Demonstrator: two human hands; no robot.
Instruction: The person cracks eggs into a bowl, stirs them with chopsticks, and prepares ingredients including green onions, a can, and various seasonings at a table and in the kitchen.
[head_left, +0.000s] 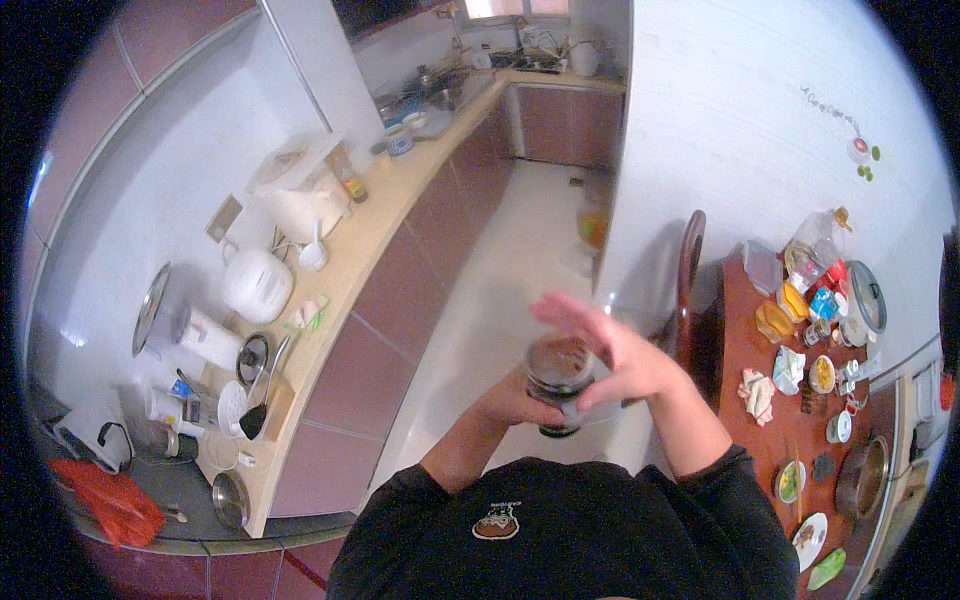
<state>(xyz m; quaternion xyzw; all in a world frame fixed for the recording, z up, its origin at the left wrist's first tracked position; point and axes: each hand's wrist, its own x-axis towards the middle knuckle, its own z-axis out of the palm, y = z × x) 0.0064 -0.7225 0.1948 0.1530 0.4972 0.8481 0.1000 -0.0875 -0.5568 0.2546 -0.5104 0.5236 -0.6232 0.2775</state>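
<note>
Near my body, above the pale floor, a glass jar (558, 375) with dark contents is held upright in my left hand (510, 401), whose fingers wrap around its lower part. My right hand (611, 352) is raised over the right side of the jar, with its fingers spread above the rim and its thumb beside the glass. Motion blur hides whether the right thumb touches the jar. The exact contents cannot be told.
On the left, a pale counter (390, 199) bears a white rice cooker (257, 285), a glass lid (252, 359) and a black spatula (255, 420). A red-brown table (739, 442) with bowls, plates and a large pot (862, 476) stands right, beside a chair (690, 277).
</note>
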